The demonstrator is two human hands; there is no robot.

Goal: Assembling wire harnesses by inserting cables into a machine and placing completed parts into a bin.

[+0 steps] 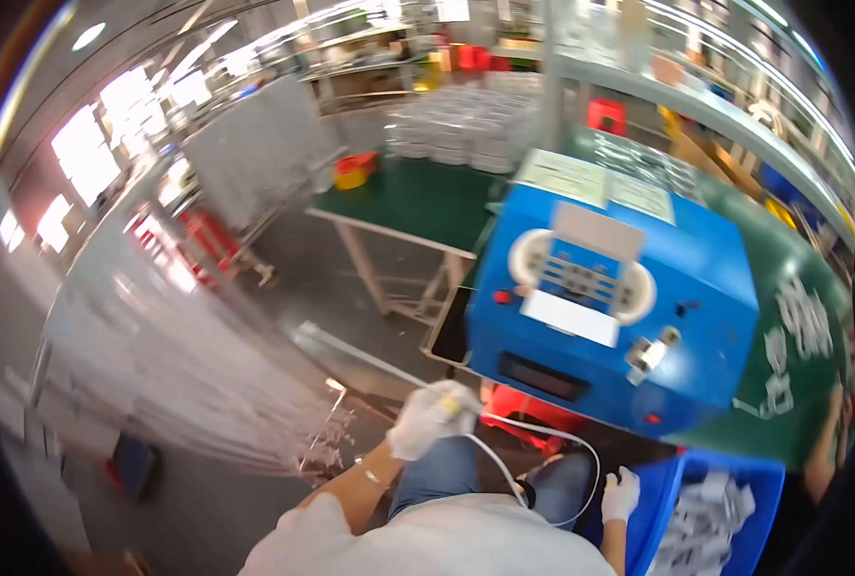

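My left hand (432,420), in a white glove, is closed around a white cable (540,428) in front of my lap. Something small and yellow shows at its fingers, too blurred to name. From that hand the cable loops out to the right and back over my legs. My right hand (621,495), also gloved, hangs lower right beside a blue bin (672,499), fingers loosely bent and apart, with nothing visible in them. White pieces (706,518), perhaps coiled cables, fill the bin. Ahead stands a blue machine (619,307) with white round reels and a dark display.
The machine rests on a green-topped bench (792,413) with white cables on its right. A red stool (533,413) is below. Behind stand another green table (408,202) and stacked wrapped white goods (466,125). Clear sheeting (178,374) hangs at left. Another person's arm (823,446) shows at far right.
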